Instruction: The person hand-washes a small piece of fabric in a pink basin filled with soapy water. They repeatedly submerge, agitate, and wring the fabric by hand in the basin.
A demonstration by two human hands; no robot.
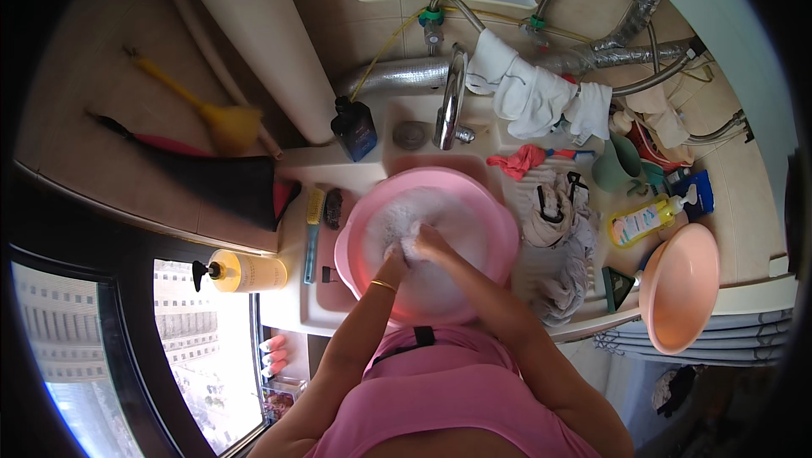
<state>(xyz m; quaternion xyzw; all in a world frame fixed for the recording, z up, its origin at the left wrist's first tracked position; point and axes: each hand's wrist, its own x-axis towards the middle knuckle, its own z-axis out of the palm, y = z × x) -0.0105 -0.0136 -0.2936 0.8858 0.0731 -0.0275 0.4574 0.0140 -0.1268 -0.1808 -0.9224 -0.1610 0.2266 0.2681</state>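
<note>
A pink plastic basin (pixel 504 223) stands in the sink under a chrome faucet (pixel 451 103), filled with water and white suds (pixel 438 287). Both hands are inside it, close together near the middle. My left hand (pixel 394 255), below a gold-coloured bangle on the wrist, dips its fingers into the foam. To its right, my right hand (pixel 428 241) is bent inward with foam about its fingers. Suds hide the fingertips, and whether either hand holds something cannot be told. Wet grey and beige cloth (pixel 564 268) lies on the ribbed drainboard right of the basin.
Left of the basin lie a scrubbing brush (pixel 312 236) and a dark scrubber (pixel 333 209). A dark bottle (pixel 353 128) stands behind; a yellow pump bottle (pixel 254 271) is at far left. Rightward are a red cloth (pixel 521 161), a yellow detergent bottle (pixel 641 223) and a peach basin (pixel 682 290).
</note>
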